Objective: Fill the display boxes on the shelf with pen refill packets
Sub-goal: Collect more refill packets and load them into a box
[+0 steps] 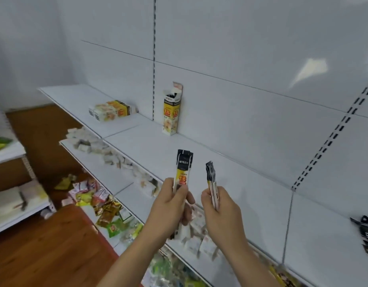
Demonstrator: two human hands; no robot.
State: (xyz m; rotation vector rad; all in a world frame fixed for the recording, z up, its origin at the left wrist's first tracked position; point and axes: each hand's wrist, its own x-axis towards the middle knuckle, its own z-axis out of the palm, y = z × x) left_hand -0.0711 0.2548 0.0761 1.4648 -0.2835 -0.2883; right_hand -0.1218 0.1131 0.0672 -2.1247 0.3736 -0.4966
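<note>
My left hand (170, 206) grips a pen refill packet (183, 168) upright, its black and yellow face toward me. My right hand (222, 212) holds a second bunch of refill packets (211, 181) edge-on, tops tilted left. Both hands hover in front of the white top shelf (150, 146). An upright display box (171, 112) with its lid flap open stands at the back of that shelf, black packet tops showing inside. Closed display boxes (111, 110) lie flat farther left on the shelf.
More black packets (366, 235) lie at the shelf's right edge. The lower shelf (108, 170) carries several small white boxes. Snack packets (100, 204) crowd the shelves below. Another shelf unit (11, 183) stands at left over a wooden floor (50, 251).
</note>
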